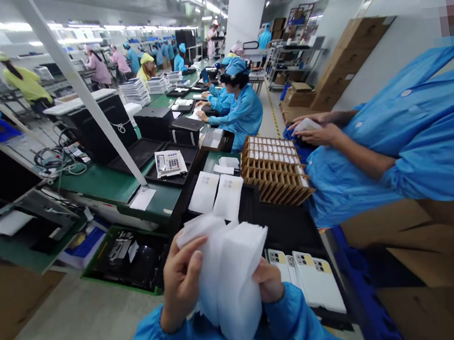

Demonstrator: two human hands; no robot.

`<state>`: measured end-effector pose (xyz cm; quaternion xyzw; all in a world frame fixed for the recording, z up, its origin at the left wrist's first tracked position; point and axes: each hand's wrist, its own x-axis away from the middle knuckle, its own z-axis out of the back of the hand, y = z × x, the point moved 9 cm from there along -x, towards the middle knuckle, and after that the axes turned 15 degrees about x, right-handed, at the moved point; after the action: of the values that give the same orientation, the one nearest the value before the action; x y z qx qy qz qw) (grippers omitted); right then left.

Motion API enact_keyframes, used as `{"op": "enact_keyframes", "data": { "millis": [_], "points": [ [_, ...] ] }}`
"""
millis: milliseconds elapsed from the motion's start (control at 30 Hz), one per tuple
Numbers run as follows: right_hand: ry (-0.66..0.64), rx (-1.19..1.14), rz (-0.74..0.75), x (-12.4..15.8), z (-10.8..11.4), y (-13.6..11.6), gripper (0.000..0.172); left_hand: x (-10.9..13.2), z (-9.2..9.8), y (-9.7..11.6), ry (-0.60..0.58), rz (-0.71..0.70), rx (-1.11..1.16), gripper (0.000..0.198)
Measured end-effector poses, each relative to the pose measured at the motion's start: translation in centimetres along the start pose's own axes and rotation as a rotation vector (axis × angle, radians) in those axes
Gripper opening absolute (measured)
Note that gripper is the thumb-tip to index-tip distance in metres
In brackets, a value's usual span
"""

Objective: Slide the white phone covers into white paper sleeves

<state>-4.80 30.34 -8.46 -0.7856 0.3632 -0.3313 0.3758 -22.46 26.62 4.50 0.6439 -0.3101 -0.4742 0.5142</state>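
Note:
A stack of thin white translucent sleeves is held up in front of me, fanned apart along its top. My left hand grips its left side, thumb and fingers pinching the sheets. On the right edge, my right hand has its fingers closed on the same stack. Just beyond lie wrapped phones, their camera patches showing through the white covering. Several bare white phones with yellow patches by their cameras rest in the black tray, right of my right hand.
A cardboard divider box filled with white items stands beyond the tray. To the right, a co-worker in blue holds a small white item. A calculator sits on the bench; a green-rimmed crate is at lower left. A white post slants upward.

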Motion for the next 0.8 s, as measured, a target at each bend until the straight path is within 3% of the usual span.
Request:
{"op": "enact_keyframes", "data": {
  "millis": [133, 267, 367, 467, 600, 700, 800],
  "points": [
    [0.16, -0.039, 0.07, 0.6, 3.9, -1.7, 0.044, -1.6, 4.1, -3.8, 0.291, 0.206, 0.218, 0.034],
    [0.267, -0.036, 0.182, 1.9, 8.7, -4.7, 0.046, -2.9, 5.2, -6.4, 0.344, 0.391, 0.626, 0.049],
    [0.378, -0.022, 0.284, 3.1, 12.2, -7.3, 0.047, -2.6, 3.8, -7.4, 0.271, 0.553, 0.794, 0.052],
    [0.418, 0.011, 0.368, 3.8, 13.6, -9.6, 0.042, -2.0, 0.6, -9.1, 0.059, 0.709, 0.773, 0.053],
    [0.385, 0.078, 0.362, 3.2, 12.7, -10.7, 0.039, -2.0, -4.2, -13.2, -0.308, 0.837, 0.587, 0.055],
    [0.322, 0.231, 0.33, 2.2, 11.1, -11.0, 0.036, -3.0, -5.7, -16.1, -0.384, 0.876, 0.534, 0.058],
    [0.308, 0.498, 0.402, 2.1, 9.4, -13.1, 0.03, -4.8, -5.1, -16.1, -0.374, 0.815, 0.537, 0.073]
  ]
}}
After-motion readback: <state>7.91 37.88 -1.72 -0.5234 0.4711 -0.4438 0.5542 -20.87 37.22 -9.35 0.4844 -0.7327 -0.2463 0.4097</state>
